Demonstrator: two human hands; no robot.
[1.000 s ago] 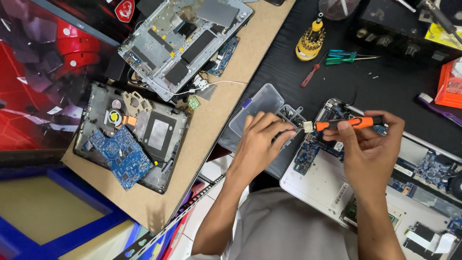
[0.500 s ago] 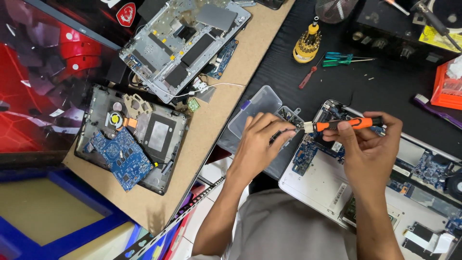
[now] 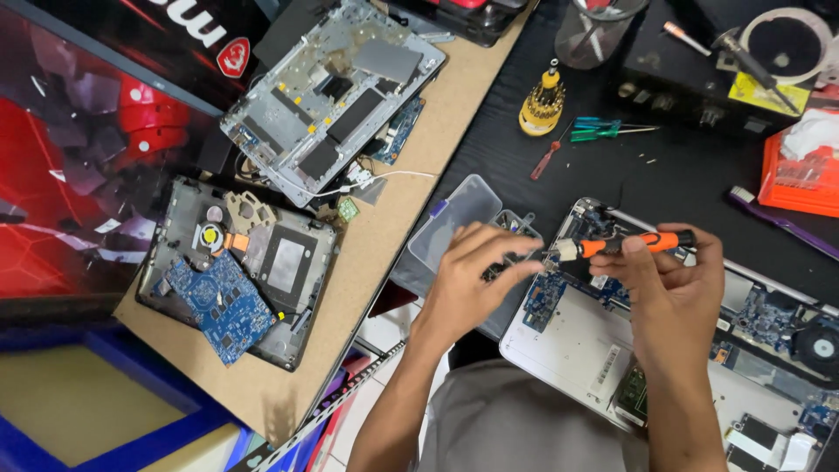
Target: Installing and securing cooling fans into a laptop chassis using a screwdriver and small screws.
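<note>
Head view: hands meet above laptop [image 3: 603, 350], at its 10 o'clock corner.
Right hand [image 3: 669, 293]: gripping orange screwdriver [image 3: 625, 245], level.
Left hand [image 3: 472, 280]: fingers curled at tip.
Room: bare mat at 12 o'clock.

Open laptop [image 3: 612, 350] lies at lower right, partly off the desk edge. Both hands meet above its upper-left corner: right hand [image 3: 669, 288] holds the screwdriver [image 3: 625, 245] level, tip pointing left at the left hand's [image 3: 468, 280] fingertips. Parts box [image 3: 454, 218] sits just left of the laptop, under the left hand. Bit holder [image 3: 542, 103] and two small drivers [image 3: 603, 129] lie behind. Cardboard sheet [image 3: 384, 253] to the left carries two stripped chassis, one [image 3: 328, 92] behind the other [image 3: 236, 267].
</note>
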